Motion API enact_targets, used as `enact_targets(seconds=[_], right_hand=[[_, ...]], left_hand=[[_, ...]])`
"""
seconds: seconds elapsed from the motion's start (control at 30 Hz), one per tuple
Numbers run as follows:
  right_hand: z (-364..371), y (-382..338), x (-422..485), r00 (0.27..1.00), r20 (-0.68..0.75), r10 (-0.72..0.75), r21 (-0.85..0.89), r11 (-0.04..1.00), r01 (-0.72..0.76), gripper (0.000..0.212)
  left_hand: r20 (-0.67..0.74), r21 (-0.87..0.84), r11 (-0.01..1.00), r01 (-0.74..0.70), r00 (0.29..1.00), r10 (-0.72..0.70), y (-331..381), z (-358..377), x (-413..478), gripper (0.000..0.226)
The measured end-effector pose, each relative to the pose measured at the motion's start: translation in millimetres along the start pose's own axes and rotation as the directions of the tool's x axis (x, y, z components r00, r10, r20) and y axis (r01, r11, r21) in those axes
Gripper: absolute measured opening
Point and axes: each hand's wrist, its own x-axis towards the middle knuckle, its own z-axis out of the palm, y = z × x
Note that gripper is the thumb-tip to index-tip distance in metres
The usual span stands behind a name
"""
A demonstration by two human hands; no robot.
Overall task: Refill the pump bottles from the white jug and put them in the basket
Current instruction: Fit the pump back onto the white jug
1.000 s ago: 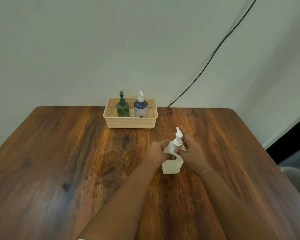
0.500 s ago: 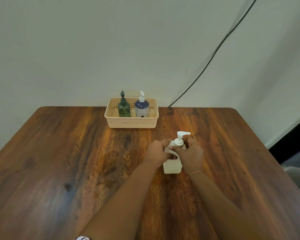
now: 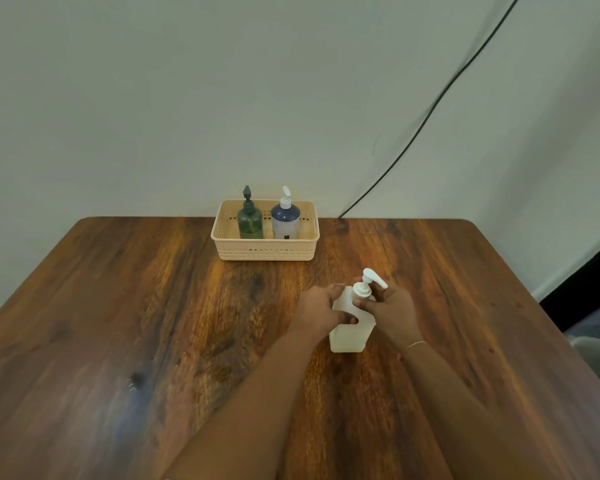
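A white jug [image 3: 349,336] with a pump head [image 3: 370,280] stands upright on the wooden table [image 3: 153,323], right of centre. My left hand [image 3: 321,308] grips the jug's upper body from the left. My right hand [image 3: 392,311] holds the pump collar at the neck, its nozzle pointing right. At the far edge a beige basket [image 3: 265,252] holds a green pump bottle [image 3: 250,220] on the left and a dark blue pump bottle [image 3: 285,220] beside it, both upright.
The table's far edge meets a pale wall. A black cable [image 3: 426,123] runs diagonally down the wall to the table's back edge. At the right a dark gap and a grey object [image 3: 596,351] lie beyond the table.
The pump nozzle has swung from pointing away to pointing right as my right hand turned at the neck. The jug and my left hand stayed in place.
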Motion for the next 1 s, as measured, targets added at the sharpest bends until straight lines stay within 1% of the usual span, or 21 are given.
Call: enact_targets(seconds=[0.07,0.1,0.17,0.2,0.23,0.33,0.37,0.43,0.47,0.5,0.57,0.6,0.67,0.7,0.73,0.8,0.87,0.93,0.97,1.0], right_hand=[[6.8,-4.3,-2.9,0.992,-0.124,-0.02,-0.034,0.999,0.016,0.034],[12.5,-5.2,-5.7,0.986,-0.164,-0.024,-0.048,0.999,0.016,0.034],[21.3,-3.7,-9.8,0.974,-0.226,-0.013,-0.037,0.999,0.005,0.039],[21.9,-3.3,-9.8,0.974,-0.227,-0.003,-0.027,1.0,-0.003,0.043],[19.5,-3.0,-9.3,0.981,-0.192,0.0,-0.017,1.0,-0.004,0.045],[9.1,-1.9,-2.1,0.999,0.022,-0.044,0.007,0.999,0.044,0.039],[8.1,-0.9,-1.2,0.997,0.029,-0.065,-0.004,0.998,0.065,0.033],[12.0,1.4,-2.7,0.996,-0.063,-0.063,-0.005,0.998,0.063,0.027],[14.6,1.1,-4.2,0.993,-0.109,-0.033,0.007,0.999,0.034,0.032],[16.2,1.0,-5.5,0.992,-0.125,0.001,0.025,1.0,0.002,0.04],[16.9,4.1,-4.6,0.997,-0.076,0.022,0.054,0.998,-0.018,0.05],[15.8,6.1,-3.0,0.999,-0.034,0.004,0.055,0.998,-0.002,0.049],[13.1,10.0,-1.2,0.999,0.006,-0.053,0.036,0.998,0.053,0.036],[12.4,10.5,-0.3,0.998,-0.01,-0.064,0.044,0.997,0.064,0.032],[11.8,9.7,0.4,0.998,-0.038,-0.055,0.061,0.996,0.058,0.031],[10.6,7.2,2.1,0.998,-0.064,-0.011,0.088,0.996,0.016,0.041],[8.8,7.3,3.7,1.0,-0.011,-0.008,0.094,0.996,0.009,0.049],[7.6,10.5,3.6,0.997,0.068,-0.042,0.097,0.995,0.035,0.046],[7.4,12.8,2.5,0.996,0.077,-0.054,0.088,0.995,0.047,0.042],[7.9,14.2,2.0,0.997,0.055,-0.056,0.076,0.996,0.051,0.036]], left_hand=[[-0.007,-0.014,1.0,0.0,1.0,0.0,0.8,-2.9,1.5,0.072],[-0.011,-0.013,1.0,-0.003,1.0,0.002,-0.4,-3.5,1.3,0.071],[-0.014,-0.005,1.0,-0.01,1.0,0.009,-3.0,-2.0,-0.7,0.066],[-0.016,-0.002,1.0,-0.012,1.0,0.012,-3.7,-0.3,-1.9,0.064],[-0.017,0.0,1.0,-0.013,1.0,0.013,-3.9,1.4,-2.5,0.063],[-0.012,-0.002,1.0,-0.02,1.0,0.02,-0.8,0.5,-1.7,0.065],[-0.011,0.004,1.0,-0.024,1.0,0.024,0.0,-0.9,-0.7,0.066],[-0.014,0.02,1.0,-0.021,1.0,0.022,-0.8,-3.1,0.6,0.068],[-0.014,0.015,1.0,-0.015,1.0,0.015,-1.5,-2.8,-0.3,0.067],[-0.014,0.004,1.0,-0.011,1.0,0.011,-2.5,-1.7,-1.2,0.066],[-0.007,0.004,1.0,-0.002,1.0,0.002,-4.6,0.6,-2.6,0.063],[-0.001,0.009,1.0,0.001,1.0,-0.001,-5.3,0.7,-2.9,0.065],[-0.001,0.004,1.0,0.005,1.0,-0.005,-5.5,-1.2,-1.9,0.071],[-0.006,0.005,1.0,0.002,1.0,-0.002,-4.7,-2.9,-0.6,0.072],[-0.011,0.012,1.0,-0.003,1.0,0.003,-3.4,-4.3,0.6,0.073],[-0.011,0.021,1.0,-0.013,1.0,0.013,-1.1,-3.9,2.0,0.072],[-0.002,0.013,1.0,-0.016,1.0,0.016,-1.3,-1.1,1.6,0.071],[0.005,0.008,1.0,-0.017,1.0,0.017,-3.9,0.3,0.5,0.072],[0.006,0.01,1.0,-0.019,1.0,0.019,-5.5,0.7,0.3,0.073],[0.005,0.018,1.0,-0.024,1.0,0.024,-6.0,0.3,0.8,0.073]])
